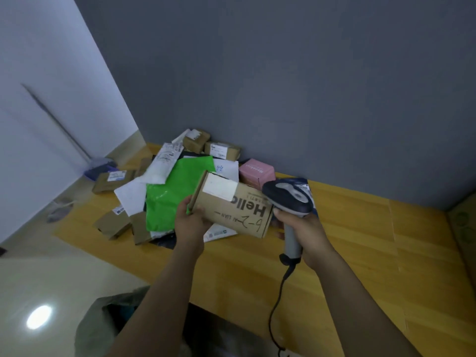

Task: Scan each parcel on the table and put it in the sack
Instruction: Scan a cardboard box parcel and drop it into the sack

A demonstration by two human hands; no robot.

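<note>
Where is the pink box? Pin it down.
Head view, centre: the pink box sits at the parcel pile's right edge, just behind the scanner.

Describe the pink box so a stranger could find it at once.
On the yellow table, find the parcel pile against the grey wall. At the pile's right edge, beyond the scanner, sits the pink box, the only pink parcel among brown cartons.

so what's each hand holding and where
Left hand grips the cardboard box by its left end; right hand grips the barcode scanner by its handle.
</note>
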